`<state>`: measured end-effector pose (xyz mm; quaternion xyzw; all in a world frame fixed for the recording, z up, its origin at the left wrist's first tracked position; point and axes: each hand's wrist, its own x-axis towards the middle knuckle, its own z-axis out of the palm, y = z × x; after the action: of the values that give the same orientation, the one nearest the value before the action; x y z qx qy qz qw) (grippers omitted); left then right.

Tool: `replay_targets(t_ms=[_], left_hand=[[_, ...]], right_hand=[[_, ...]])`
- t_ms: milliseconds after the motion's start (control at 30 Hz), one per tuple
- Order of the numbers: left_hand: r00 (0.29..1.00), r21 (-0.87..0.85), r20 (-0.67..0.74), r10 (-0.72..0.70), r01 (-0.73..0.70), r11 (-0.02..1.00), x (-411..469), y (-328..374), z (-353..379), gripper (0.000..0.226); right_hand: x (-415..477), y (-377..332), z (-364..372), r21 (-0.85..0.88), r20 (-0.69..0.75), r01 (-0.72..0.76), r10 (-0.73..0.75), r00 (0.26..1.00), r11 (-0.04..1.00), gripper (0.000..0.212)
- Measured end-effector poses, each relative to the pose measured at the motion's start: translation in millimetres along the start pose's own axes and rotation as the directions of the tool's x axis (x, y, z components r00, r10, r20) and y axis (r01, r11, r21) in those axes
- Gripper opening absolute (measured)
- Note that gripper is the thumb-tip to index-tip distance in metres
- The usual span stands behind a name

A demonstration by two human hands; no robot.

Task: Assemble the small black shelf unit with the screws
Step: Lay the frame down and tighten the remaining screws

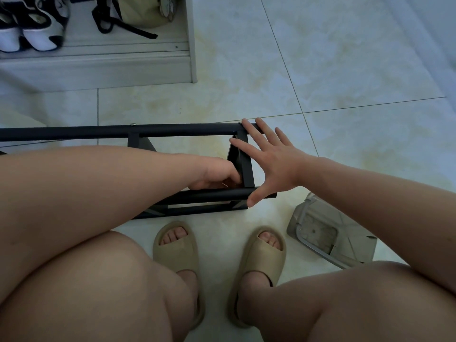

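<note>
The small black shelf unit (172, 130) lies on the tiled floor in front of my knees, with a long far rail, a near rail (212, 193) and an upright end bracket (243, 164) between them. A silver screw head (133, 124) shows on top of the far rail. My right hand (269, 159) is spread flat over the right end of the frame, fingers on the far rail, thumb on the near rail. My left hand (217, 172) reaches inside the frame by the bracket, fingers curled around something small; what it pinches is hidden.
A grey plastic piece with a metal bar (328, 233) lies on the floor at the right. A low white cabinet (98, 62) with sneakers (34, 23) and a bag (138, 11) stands at the back left. My feet in beige slides (176, 248) rest below the frame.
</note>
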<state>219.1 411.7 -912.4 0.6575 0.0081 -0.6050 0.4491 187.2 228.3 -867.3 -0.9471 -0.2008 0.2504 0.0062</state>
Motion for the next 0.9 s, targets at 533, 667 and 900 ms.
replay_targets(t_ms=[533,667,900], left_hand=[[0.999,0.015,-0.042,0.015,-0.015,1.0,3.4,0.0,-1.0,0.037],[1.0,0.014,-0.02,0.015,-0.015,1.0,3.0,-0.7,-2.2,0.031],[0.997,0.012,-0.033,0.068,-0.067,0.998,1.4,-1.1,-0.9,0.021]], right_hand=[[-0.2,-0.2,-0.2,-0.001,-0.001,-0.002,0.002,1.0,1.0,0.143],[-0.2,-0.5,-0.5,0.002,-0.002,-0.003,0.003,1.0,1.0,0.143],[-1.0,-1.0,-1.6,-0.006,0.001,-0.005,0.005,1.0,1.0,0.143]])
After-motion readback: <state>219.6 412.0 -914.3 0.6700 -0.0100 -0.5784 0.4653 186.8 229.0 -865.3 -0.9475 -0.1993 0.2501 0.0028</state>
